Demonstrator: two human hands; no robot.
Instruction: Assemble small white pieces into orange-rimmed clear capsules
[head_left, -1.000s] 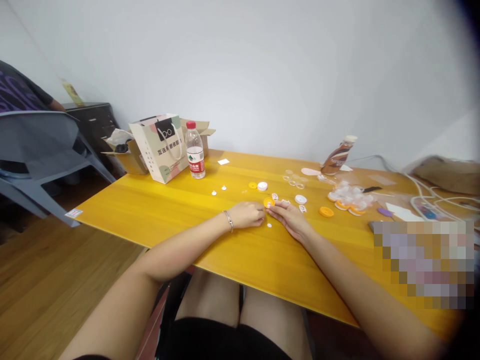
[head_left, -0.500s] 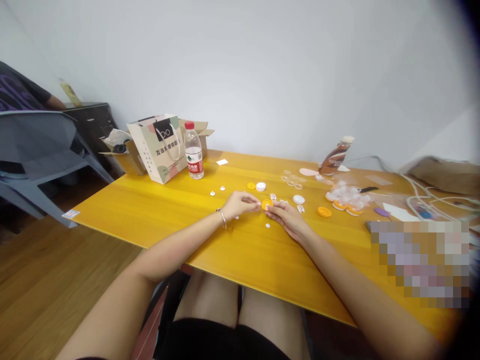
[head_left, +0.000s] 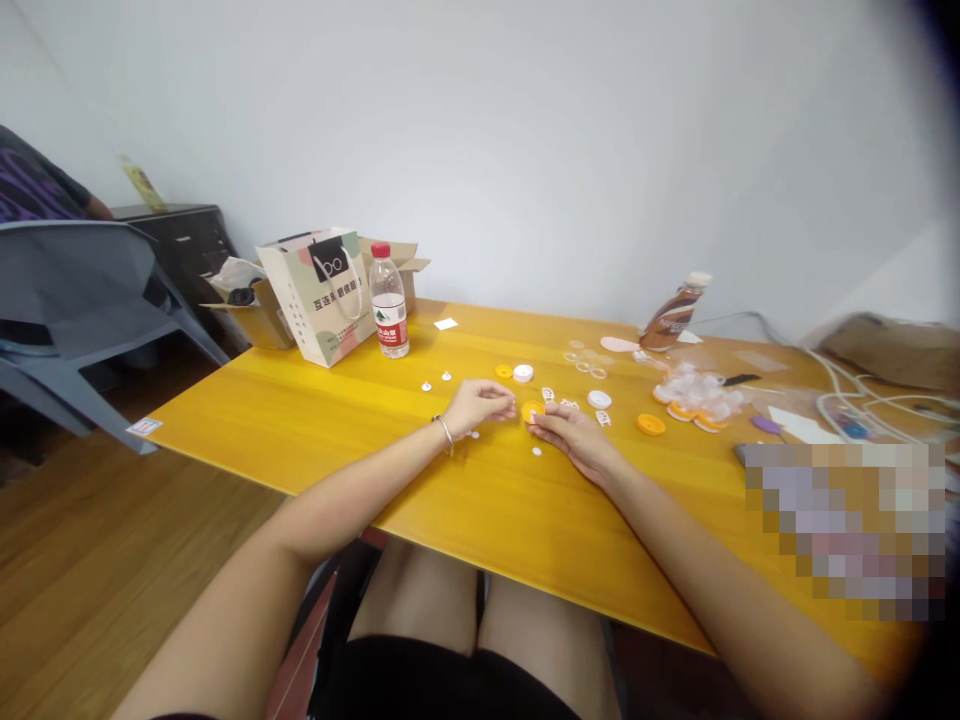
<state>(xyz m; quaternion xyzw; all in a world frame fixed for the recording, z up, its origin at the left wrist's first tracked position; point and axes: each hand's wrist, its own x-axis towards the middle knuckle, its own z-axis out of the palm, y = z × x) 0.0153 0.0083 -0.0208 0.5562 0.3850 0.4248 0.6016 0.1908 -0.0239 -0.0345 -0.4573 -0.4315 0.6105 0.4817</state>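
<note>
Right hand (head_left: 576, 438), fingers pointing far and left, has a pinching grip on the orange disc (head_left: 529, 410), mid-bench (head_left: 465, 510)! Left hand (head_left: 474, 404) sits just left of it, fingers pointing right, thumb and fingertips drawn narrow; whether they hold anything, I can't tell. 1 white dot (head_left: 536, 452) lies just nearer than the disc.

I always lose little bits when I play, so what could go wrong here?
The orange disc could slip from the right hand's grip, as it seems to be held at one side only. The white dot lies loose near that hand, so a small sweep might knock it away. The bracelet might brush the tiny white pieces beside the left hand.
</note>
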